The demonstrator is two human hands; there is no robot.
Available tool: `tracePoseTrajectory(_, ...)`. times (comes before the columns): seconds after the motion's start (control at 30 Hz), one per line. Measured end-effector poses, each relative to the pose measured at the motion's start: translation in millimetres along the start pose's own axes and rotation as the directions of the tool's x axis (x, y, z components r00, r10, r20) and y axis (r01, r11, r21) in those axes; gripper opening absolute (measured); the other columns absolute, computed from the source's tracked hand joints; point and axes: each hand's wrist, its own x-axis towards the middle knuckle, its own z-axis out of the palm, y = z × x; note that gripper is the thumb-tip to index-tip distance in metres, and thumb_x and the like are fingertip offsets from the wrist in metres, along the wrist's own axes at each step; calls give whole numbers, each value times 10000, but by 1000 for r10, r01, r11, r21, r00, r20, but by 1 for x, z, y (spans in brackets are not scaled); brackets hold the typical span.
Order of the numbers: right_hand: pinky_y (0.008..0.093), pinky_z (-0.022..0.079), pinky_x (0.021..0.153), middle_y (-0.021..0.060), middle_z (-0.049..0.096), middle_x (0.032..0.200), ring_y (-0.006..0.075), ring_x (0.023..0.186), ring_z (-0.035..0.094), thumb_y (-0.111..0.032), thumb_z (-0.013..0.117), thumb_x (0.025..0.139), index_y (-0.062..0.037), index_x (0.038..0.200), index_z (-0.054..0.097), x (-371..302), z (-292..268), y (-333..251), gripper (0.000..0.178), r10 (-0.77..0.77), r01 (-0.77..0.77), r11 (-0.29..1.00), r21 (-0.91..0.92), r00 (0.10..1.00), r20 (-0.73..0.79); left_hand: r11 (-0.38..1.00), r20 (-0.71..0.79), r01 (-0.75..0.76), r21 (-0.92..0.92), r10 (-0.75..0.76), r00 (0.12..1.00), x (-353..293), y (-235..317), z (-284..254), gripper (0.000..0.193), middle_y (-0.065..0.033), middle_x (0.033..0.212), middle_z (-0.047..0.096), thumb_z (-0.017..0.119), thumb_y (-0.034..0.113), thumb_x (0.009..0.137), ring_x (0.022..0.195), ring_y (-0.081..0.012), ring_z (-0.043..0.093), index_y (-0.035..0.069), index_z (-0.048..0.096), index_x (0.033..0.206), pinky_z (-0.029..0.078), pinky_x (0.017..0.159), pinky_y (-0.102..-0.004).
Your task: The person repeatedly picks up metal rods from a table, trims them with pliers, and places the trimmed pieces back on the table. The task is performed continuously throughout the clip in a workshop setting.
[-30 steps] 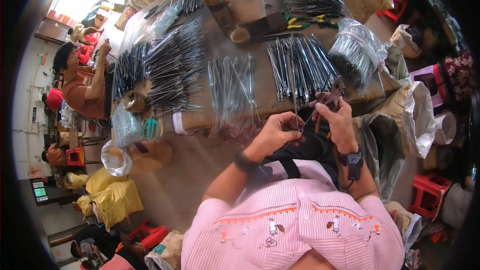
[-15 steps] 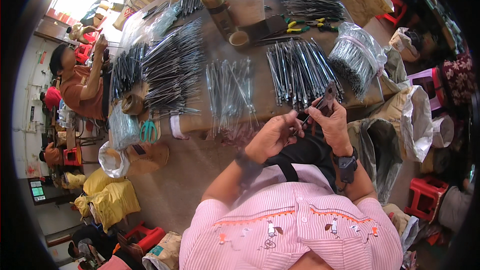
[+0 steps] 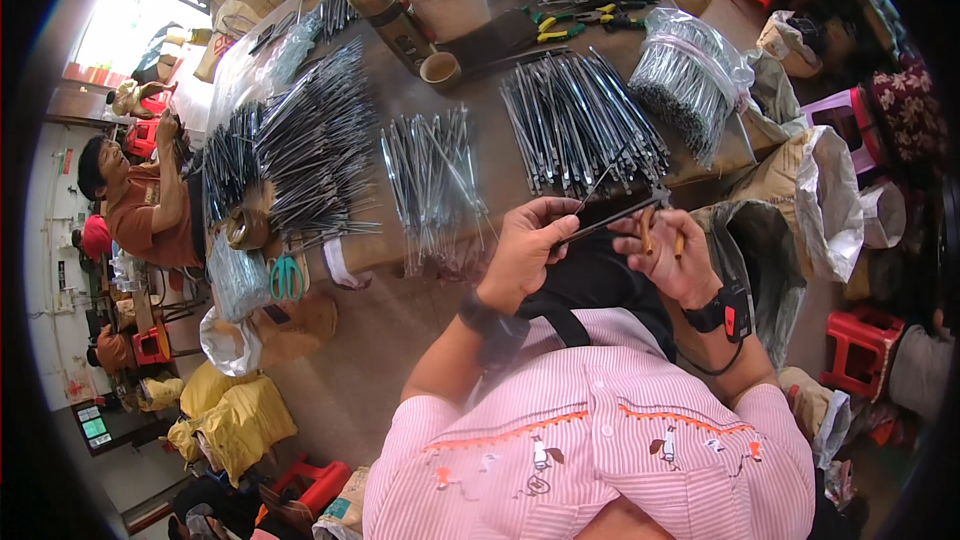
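My left hand (image 3: 528, 248) is closed, pinching thin dark metal strips (image 3: 612, 218) between thumb and fingers. One strip runs right toward the pliers; another slants up over the pile. In my right hand (image 3: 684, 268) are pliers (image 3: 646, 230) with orange-brown handles, their dark head near the strip's far end. Whether the jaws grip the strip I cannot make out. Just beyond my hands a wide pile of dark metal strips (image 3: 580, 125) lies on the table (image 3: 440, 110). Left of it is a looser bunch of paler strips (image 3: 432, 180).
A bagged bundle of strips (image 3: 690, 80) sits at the table's right edge, near open sacks (image 3: 815, 205). Farther back are yellow-handled pliers (image 3: 560, 30), a cup (image 3: 440, 70) and a flask (image 3: 390, 15). Green-handled scissors (image 3: 287, 278) hang by the left corner. Another person (image 3: 150, 195) works at left.
My right hand has turned and the pliers' handles now show between its fingers. My hands have moved farther apart, with strips stretching between them. The whole view has shifted slightly.
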Motion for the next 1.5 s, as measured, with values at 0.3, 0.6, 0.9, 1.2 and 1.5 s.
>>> tracePoseTrajectory(0.3,291,463,792,101,534,1046,213,853,555,45,492,650,-49,1313,397,-9,-4,13,676,-135,-1,308,-951,990,-45,879,45,-272,392,276,960,-15,9,19,196,10,830,553,596,-20,869,618,-40,488,5,682,1043,399,486,-183)
tracePoseTrajectory(0.6,382,492,760,182,557,954,341,793,584,-38,512,713,-87,1348,461,-7,6,2,639,-320,87,-250,-964,933,167,713,123,-429,556,440,890,-12,5,18,217,-6,859,570,585,-25,855,634,-51,515,-3,675,1052,430,557,-197)
tracePoseTrajectory(0.9,430,492,646,221,618,810,414,744,604,-66,571,745,-38,1011,609,-4,7,-2,271,-318,31,-335,-942,937,143,805,38,-292,517,319,947,-12,2,15,211,-33,796,513,607,-45,837,716,-111,504,-10,682,1031,409,634,-233)
tracePoseTrajectory(1.2,460,471,635,223,604,769,426,714,584,-113,549,739,-49,982,603,3,7,2,257,-355,45,-382,-923,915,192,533,117,-379,756,460,880,-27,21,11,277,-90,868,510,697,110,830,771,-173,517,-6,667,1080,441,681,-296)
tracePoseTrajectory(1.5,427,482,727,172,634,806,381,788,609,-128,520,763,-75,1187,546,28,12,18,429,-292,100,-294,-951,937,189,609,-144,-259,750,532,834,-22,11,-45,232,-138,784,581,632,112,861,726,-234,560,-37,661,1036,444,675,-316)
